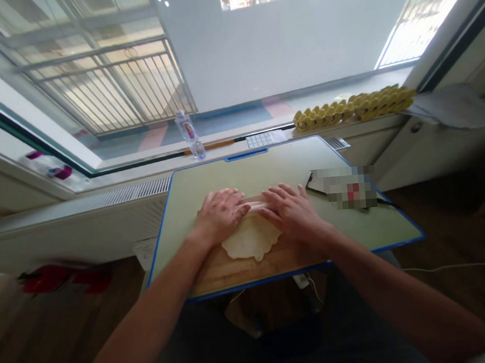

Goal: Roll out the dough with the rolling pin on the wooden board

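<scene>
A flat, pale sheet of dough (251, 239) with an uneven near edge lies on a wooden board (241, 272). Its far edge looks like a thick roll between my hands. My left hand (222, 214) curves over the left end of this roll, thumb pointing inward. Over the right end bends my right hand (288, 206), its thumb also toward the middle. The palms and fingertips hide what lies directly beneath them, so I cannot see whether the roll has anything inside.
The board rests on a small pale-green table (192, 185) with a blue rim. A phone (317, 184), partly blurred out, lies at the right. On the windowsill stand a clear bottle (191, 135) and yellow wavy trays (354, 109). Red objects (65, 278) sit on the floor left.
</scene>
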Demonstrator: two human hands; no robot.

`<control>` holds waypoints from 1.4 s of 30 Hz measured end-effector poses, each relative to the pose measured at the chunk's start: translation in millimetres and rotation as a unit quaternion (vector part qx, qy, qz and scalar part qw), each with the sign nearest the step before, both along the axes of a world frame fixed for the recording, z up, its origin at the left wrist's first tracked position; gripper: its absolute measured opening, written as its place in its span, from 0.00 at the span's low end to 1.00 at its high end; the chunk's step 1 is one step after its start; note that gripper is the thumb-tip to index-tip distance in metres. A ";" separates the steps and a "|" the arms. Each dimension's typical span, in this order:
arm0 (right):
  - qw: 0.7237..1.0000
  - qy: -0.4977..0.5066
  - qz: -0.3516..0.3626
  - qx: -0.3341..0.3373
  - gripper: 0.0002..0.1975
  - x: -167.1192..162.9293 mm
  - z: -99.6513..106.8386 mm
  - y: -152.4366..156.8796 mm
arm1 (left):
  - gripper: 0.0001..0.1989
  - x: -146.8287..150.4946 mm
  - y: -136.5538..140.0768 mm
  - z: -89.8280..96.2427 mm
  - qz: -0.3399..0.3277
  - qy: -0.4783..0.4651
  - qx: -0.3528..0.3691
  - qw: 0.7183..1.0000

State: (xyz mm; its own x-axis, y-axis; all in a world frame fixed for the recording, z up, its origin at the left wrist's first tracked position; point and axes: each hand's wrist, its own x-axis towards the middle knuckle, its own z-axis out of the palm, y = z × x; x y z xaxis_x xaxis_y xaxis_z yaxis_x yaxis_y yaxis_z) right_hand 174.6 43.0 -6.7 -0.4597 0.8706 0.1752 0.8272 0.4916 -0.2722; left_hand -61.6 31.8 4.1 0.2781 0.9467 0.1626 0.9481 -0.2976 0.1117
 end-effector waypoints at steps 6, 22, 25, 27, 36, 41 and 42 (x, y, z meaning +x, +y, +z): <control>0.997 -0.004 0.064 0.035 0.20 6.4 4.4 22.9 | 0.29 -14.9 38.0 0.2 -0.066 -0.057 0.004 0.996; 0.954 0.067 0.291 -0.034 0.10 14.7 20.3 64.2 | 0.13 -21.4 18.8 7.9 -0.089 -0.233 -0.067 0.966; 0.955 0.080 0.286 -0.024 0.08 15.6 20.8 63.4 | 0.17 -18.9 16.3 7.8 -0.082 -0.266 -0.071 0.958; 0.953 0.084 0.290 -0.023 0.09 15.4 22.2 63.2 | 0.17 -16.6 14.1 7.4 -0.082 -0.266 -0.063 0.958; 0.958 0.054 0.280 -0.044 0.10 23.7 31.9 69.5 | 0.16 -9.9 11.6 9.7 -0.090 -0.165 0.002 0.982; 0.967 0.030 0.251 -0.032 0.19 18.3 27.3 64.0 | 0.26 -6.6 9.4 -3.3 -0.046 -0.111 -0.047 0.992; 0.969 0.017 0.244 -0.024 0.21 15.8 25.4 61.8 | 0.28 -5.7 8.3 -5.5 -0.037 -0.100 -0.055 0.993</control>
State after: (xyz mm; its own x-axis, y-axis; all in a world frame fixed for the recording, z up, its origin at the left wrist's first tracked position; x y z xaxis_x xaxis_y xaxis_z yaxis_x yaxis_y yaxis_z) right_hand 190.4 104.9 18.6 -0.8129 0.5593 0.1623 0.4901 0.8076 -0.3281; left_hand -67.3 40.1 -1.4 0.3206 0.9398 0.1184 0.8799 -0.3417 0.3302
